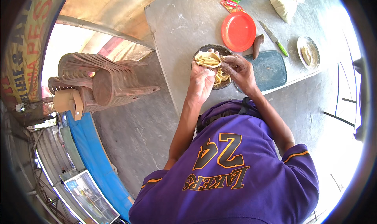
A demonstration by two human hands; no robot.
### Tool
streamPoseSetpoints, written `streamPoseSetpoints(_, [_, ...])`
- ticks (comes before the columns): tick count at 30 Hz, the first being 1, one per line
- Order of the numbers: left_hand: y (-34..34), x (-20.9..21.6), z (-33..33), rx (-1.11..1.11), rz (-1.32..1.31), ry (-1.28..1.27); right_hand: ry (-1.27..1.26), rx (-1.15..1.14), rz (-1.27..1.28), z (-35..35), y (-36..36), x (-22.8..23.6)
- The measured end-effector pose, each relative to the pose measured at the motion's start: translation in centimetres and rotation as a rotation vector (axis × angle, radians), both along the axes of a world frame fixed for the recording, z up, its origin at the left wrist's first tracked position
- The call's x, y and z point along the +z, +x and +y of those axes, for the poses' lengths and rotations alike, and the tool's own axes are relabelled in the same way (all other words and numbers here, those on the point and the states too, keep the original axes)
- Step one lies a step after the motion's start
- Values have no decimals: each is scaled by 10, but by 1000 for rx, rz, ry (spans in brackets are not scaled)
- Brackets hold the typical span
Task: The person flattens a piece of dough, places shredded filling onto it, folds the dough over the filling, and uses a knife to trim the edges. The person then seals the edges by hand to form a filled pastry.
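Observation:
My left hand point(202, 78) holds up a pale, cupped round of what looks like dough point(201, 64), its fingertips showing behind the far rim. Yellow strips point(208, 60), cut like fries, lie heaped in the round. At its right edge, the fingers of my right hand point(240, 70) are bent together and pinch the rim; dark smears coat them. Both hands are above a dark, stone-like bowl point(224, 50), where more yellow strips point(222, 78) lie. My hands cover part of that bowl.
Beyond the bowl are a red plate point(238, 31), a brown pestle point(257, 46), a green-handled knife point(275, 39) and a blue-grey board point(268, 70). A plate point(313, 64) with pale dough sits right, a white-filled bag point(286, 8) farther back. Stacked brown chairs point(106, 81) stand left of the table.

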State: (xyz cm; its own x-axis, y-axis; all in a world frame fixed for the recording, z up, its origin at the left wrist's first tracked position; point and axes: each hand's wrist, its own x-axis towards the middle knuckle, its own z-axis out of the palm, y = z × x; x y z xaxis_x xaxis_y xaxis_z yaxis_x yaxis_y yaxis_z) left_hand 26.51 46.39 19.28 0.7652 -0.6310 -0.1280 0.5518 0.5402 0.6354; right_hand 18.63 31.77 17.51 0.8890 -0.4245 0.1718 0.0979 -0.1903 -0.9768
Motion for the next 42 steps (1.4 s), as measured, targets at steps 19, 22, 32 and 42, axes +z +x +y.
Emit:
streamPoseSetpoints(19, [10, 57, 17, -175, -548, 512, 109, 44, -96, -5, -17, 27])
streamPoseSetpoints(22, [11, 63, 17, -182, -606, 579, 183, 34, -124, -2, -17, 29])
streamPoseSetpoints(32, [17, 66, 16, -144, -577, 584, 356, 94, -48, -5, -18, 41])
streamPoseSetpoints(42, [20, 75, 10, -157, -648, 627, 167, 36, -129, -2, -11, 44])
